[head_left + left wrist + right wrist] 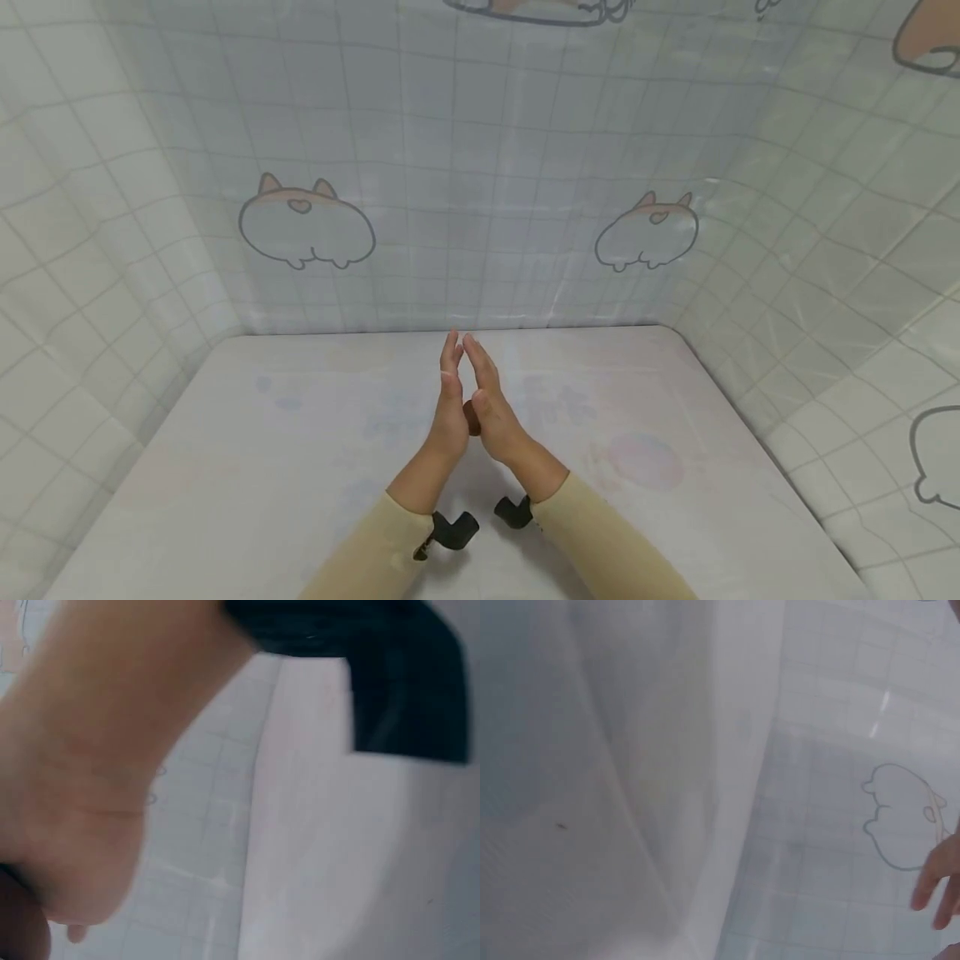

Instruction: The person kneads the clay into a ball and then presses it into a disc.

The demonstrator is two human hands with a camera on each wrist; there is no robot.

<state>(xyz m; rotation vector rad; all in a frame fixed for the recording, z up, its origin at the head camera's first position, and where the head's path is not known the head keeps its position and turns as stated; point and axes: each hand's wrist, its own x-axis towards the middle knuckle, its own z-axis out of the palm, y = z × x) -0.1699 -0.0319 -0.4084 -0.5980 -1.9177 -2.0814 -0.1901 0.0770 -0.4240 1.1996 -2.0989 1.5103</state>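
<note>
Both hands stand palm to palm over the table in the head view, with fingers straight and pointing forward. Between the palms sits a small brown, rounded lump [472, 418], partly covered by them. My left hand [450, 421] presses it from the left, and my right hand [500, 423] from the right. The fingertips lean close together above it. In the left wrist view, the heel of the left hand [86, 840] borders the brown lump [21, 922] at the lower corner. Only some fingers [930, 881] enter the right wrist view, at its right edge.
A pale table [300, 467] with faint coloured prints lies beneath the hands. Grid-patterned curtains [480, 208] with cartoon animals hang behind it and along both sides. Black camera mounts [456, 531] stick out inward at the cuffs of the cream sleeves [378, 546].
</note>
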